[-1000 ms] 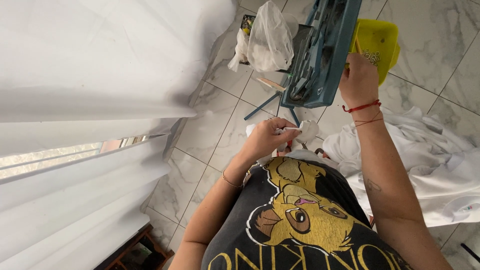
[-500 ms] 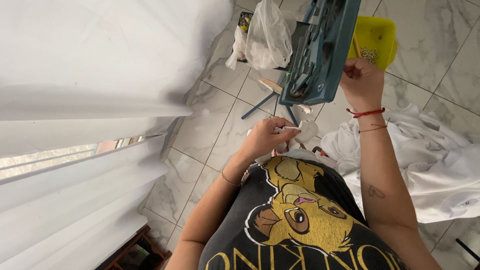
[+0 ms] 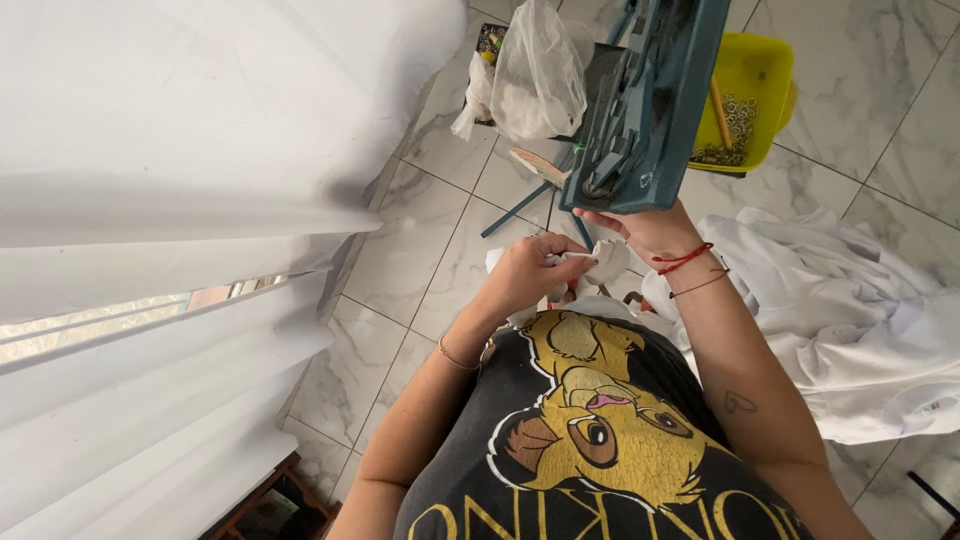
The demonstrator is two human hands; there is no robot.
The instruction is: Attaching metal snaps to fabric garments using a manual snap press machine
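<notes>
Left hand [image 3: 525, 272] curled tight, fingers pinched on a scrap of white fabric [image 3: 590, 262] just below the blue-grey metal press [image 3: 640, 100]; right hand [image 3: 645, 228] right beside it, red string bracelet at the wrist, fingers closed on the far edge of the same scrap, directly under the press's lower end. Fabric stretched between both hands, over the marble-tiled floor [image 3: 440, 260], close to the chest. Behind the press, a yellow tub [image 3: 765, 70] with small metal rings; alongside, a clear plastic bag [image 3: 540, 70]; off right, heaped white cloth [image 3: 850, 310]; far left, white curtains [image 3: 160, 120].
</notes>
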